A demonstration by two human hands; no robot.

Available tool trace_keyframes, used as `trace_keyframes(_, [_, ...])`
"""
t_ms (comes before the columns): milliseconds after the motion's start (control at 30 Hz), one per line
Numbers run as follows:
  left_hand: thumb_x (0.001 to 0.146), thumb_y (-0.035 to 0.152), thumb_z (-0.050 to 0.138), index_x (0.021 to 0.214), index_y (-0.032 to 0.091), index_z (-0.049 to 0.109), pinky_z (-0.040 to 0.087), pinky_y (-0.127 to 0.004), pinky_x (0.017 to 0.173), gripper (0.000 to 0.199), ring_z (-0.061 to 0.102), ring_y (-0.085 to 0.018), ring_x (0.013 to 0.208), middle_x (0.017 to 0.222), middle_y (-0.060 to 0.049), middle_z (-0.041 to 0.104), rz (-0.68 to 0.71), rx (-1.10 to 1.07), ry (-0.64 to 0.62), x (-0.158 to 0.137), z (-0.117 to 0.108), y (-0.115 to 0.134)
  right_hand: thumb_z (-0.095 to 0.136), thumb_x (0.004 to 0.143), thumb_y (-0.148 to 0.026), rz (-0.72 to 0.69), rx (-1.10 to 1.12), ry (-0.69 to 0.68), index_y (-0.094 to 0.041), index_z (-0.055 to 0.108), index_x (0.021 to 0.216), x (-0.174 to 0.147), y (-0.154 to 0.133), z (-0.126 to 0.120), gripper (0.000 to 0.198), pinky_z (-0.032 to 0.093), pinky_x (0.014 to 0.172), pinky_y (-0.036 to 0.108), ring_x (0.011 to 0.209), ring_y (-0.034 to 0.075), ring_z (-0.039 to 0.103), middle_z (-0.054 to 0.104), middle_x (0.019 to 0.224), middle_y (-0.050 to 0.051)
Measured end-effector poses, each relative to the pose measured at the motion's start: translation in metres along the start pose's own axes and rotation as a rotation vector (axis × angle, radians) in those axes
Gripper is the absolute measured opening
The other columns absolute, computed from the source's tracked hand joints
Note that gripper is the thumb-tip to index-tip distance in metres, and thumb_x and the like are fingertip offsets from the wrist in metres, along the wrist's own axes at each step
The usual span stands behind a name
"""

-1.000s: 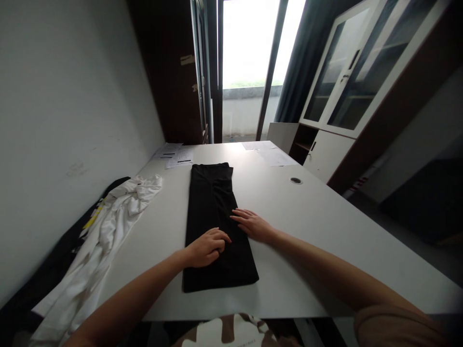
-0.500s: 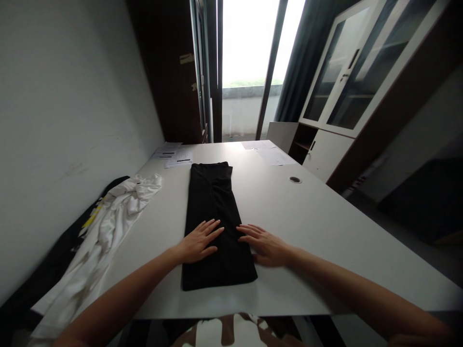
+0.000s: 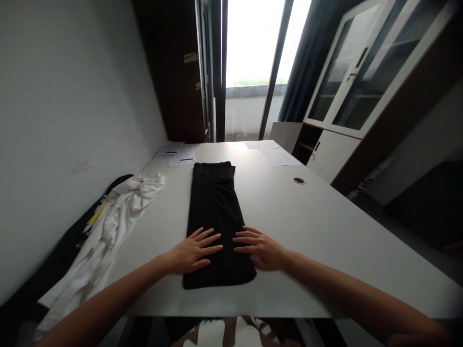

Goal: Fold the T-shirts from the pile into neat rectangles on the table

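A folded black garment [image 3: 213,202], which looks like a pair of trousers, lies lengthwise on the white table [image 3: 289,221]. My left hand [image 3: 193,251] rests flat on its lower left part, fingers spread and pointing right. Across from it, my right hand [image 3: 262,248] lies at the garment's right edge, with its fingertips on the cloth and its palm over the table. Both hands are open and grip nothing. The cloth under my fingers is hidden.
Along the table's left side, by the wall, lie a crumpled white satiny garment [image 3: 119,217] and a dark one with yellow [image 3: 96,214]. Papers [image 3: 183,155] and more sheets [image 3: 277,155] are at the far end. A round cable hole [image 3: 298,180] is at the right.
My left hand has slid toward me and slightly left over the cloth. The right hand has shifted a little nearer too. The view has turned slightly left.
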State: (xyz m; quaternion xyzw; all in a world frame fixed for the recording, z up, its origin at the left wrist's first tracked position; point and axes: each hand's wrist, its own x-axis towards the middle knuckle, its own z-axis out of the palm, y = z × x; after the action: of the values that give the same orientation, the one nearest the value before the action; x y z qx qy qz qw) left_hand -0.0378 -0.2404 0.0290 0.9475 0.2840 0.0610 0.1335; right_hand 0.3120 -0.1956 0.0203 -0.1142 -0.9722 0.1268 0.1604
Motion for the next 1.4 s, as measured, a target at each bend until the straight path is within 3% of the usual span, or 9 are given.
trace_keyframes(233, [0.086, 0.008, 0.052, 0.159, 0.039, 0.033, 0.014, -0.054, 0.128, 0.081, 0.019, -0.027, 0.156, 0.168, 0.005, 0.025, -0.096, -0.065, -0.005, -0.046, -0.006, -0.005, 0.050, 0.102, -0.031, 0.092, 0.116, 0.125, -0.023, 0.071, 0.124, -0.002, 0.000, 0.008, 0.032, 0.045, 0.113, 0.044, 0.132, 0.024, 0.058, 0.069, 0.131, 0.009])
trace_keyframes(400, [0.075, 0.006, 0.053, 0.158, 0.037, 0.034, 0.012, -0.056, 0.127, 0.090, 0.020, -0.026, 0.156, 0.168, 0.003, 0.026, -0.174, -0.102, 0.009, -0.072, -0.010, -0.008, 0.041, 0.105, -0.043, 0.383, 0.326, 0.272, -0.020, 0.074, 0.110, 0.007, -0.001, 0.015, 0.040, 0.052, 0.100, 0.040, 0.110, 0.024, 0.068, 0.075, 0.114, 0.010])
trace_keyframes(533, [0.080, 0.016, 0.061, 0.158, 0.032, 0.034, 0.013, -0.058, 0.127, 0.084, 0.029, -0.029, 0.152, 0.164, -0.004, 0.036, -0.224, -0.063, 0.097, -0.069, 0.001, -0.004, 0.041, 0.101, -0.060, 0.642, 0.441, 0.321, -0.019, 0.072, 0.081, 0.016, -0.005, 0.016, 0.055, 0.054, 0.078, 0.033, 0.079, 0.022, 0.065, 0.072, 0.082, 0.005])
trace_keyframes(667, [0.076, 0.011, 0.064, 0.152, 0.031, 0.046, 0.018, -0.056, 0.126, 0.080, 0.042, -0.031, 0.142, 0.154, -0.007, 0.048, -0.290, -0.005, 0.209, -0.052, 0.014, -0.004, 0.040, 0.098, -0.065, 0.720, 0.486, 0.346, -0.018, 0.067, 0.075, 0.021, -0.007, 0.017, 0.058, 0.051, 0.073, 0.032, 0.073, 0.021, 0.060, 0.065, 0.072, 0.002])
trace_keyframes(833, [0.081, 0.010, 0.059, 0.145, 0.032, 0.054, 0.034, -0.050, 0.120, 0.068, 0.048, -0.028, 0.133, 0.145, -0.007, 0.053, -0.248, -0.043, 0.234, -0.034, 0.008, -0.003, 0.037, 0.102, -0.056, 0.656, 0.476, 0.290, -0.018, 0.069, 0.086, 0.019, -0.008, 0.013, 0.052, 0.054, 0.079, 0.035, 0.081, 0.022, 0.062, 0.069, 0.084, 0.005])
trace_keyframes(967, [0.082, 0.014, 0.059, 0.148, 0.033, 0.051, 0.031, -0.048, 0.122, 0.069, 0.048, -0.027, 0.137, 0.152, -0.005, 0.050, -0.151, -0.150, 0.172, -0.031, -0.002, -0.005, 0.050, 0.098, -0.036, 0.356, 0.426, 0.193, -0.020, 0.070, 0.116, 0.007, -0.010, 0.003, 0.031, 0.050, 0.101, 0.042, 0.112, 0.026, 0.063, 0.070, 0.119, 0.011])
trace_keyframes(1067, [0.081, 0.018, 0.062, 0.151, 0.032, 0.047, 0.025, -0.050, 0.125, 0.073, 0.048, -0.028, 0.139, 0.154, -0.005, 0.049, -0.113, -0.162, 0.142, -0.032, -0.003, -0.006, 0.062, 0.086, -0.023, 0.180, 0.305, 0.104, -0.022, 0.062, 0.135, 0.000, -0.014, 0.000, 0.048, 0.044, 0.112, 0.045, 0.131, 0.028, 0.053, 0.062, 0.135, 0.013])
trace_keyframes(1200, [0.079, 0.023, 0.067, 0.154, 0.033, 0.043, 0.024, -0.053, 0.125, 0.079, 0.043, -0.031, 0.144, 0.159, -0.005, 0.044, -0.067, -0.094, 0.111, -0.032, 0.000, -0.005, 0.065, 0.080, -0.019, 0.176, 0.114, 0.078, -0.024, 0.049, 0.151, 0.000, -0.018, 0.007, 0.073, 0.044, 0.111, 0.048, 0.131, 0.029, 0.052, 0.058, 0.139, 0.014])
trace_keyframes(1400, [0.080, 0.017, 0.063, 0.152, 0.037, 0.046, 0.023, -0.053, 0.125, 0.077, 0.039, -0.029, 0.148, 0.163, -0.001, 0.038, -0.044, -0.067, 0.048, -0.030, -0.004, 0.001, 0.059, 0.085, -0.015, 0.137, 0.002, 0.026, -0.028, 0.053, 0.149, -0.001, -0.017, 0.013, 0.065, 0.044, 0.113, 0.049, 0.138, 0.029, 0.049, 0.057, 0.147, 0.010])
